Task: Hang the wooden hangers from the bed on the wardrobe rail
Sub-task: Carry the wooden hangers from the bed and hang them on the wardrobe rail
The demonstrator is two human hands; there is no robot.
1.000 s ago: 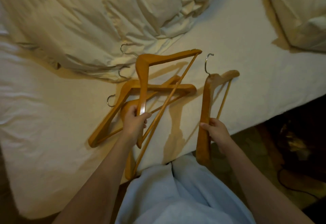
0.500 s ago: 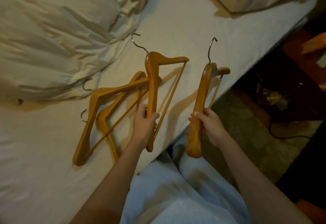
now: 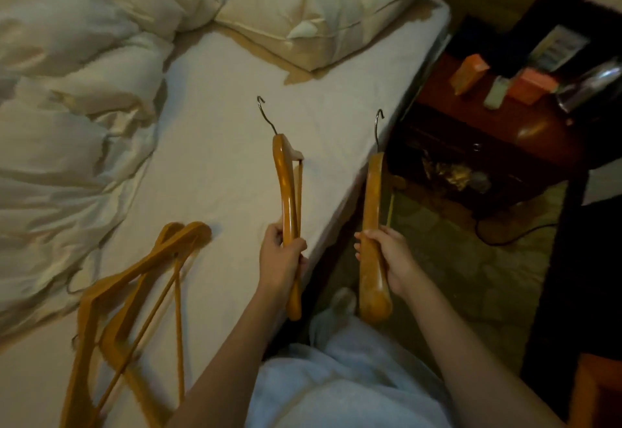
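Observation:
My left hand [image 3: 281, 259] grips one wooden hanger [image 3: 286, 188] by its lower arm, lifted off the bed with its metal hook pointing away from me. My right hand [image 3: 387, 256] holds a second wooden hanger [image 3: 372, 198] edge-on past the bed's side, over the floor. Two more wooden hangers [image 3: 134, 303] lie crossed on the white bed sheet [image 3: 218, 144] at the lower left. No wardrobe rail is in view.
A crumpled duvet [image 3: 67, 107] fills the left of the bed and a pillow [image 3: 323, 6] lies at its head. A dark red bedside table [image 3: 498, 124] with small boxes and a kettle stands to the right. A cable runs across the patterned floor [image 3: 471, 259].
Both hands have lifted their hangers off the bed and swung them to the right. My view has turned right, so the bedside table and floor now show and the remaining hangers sit lower left.

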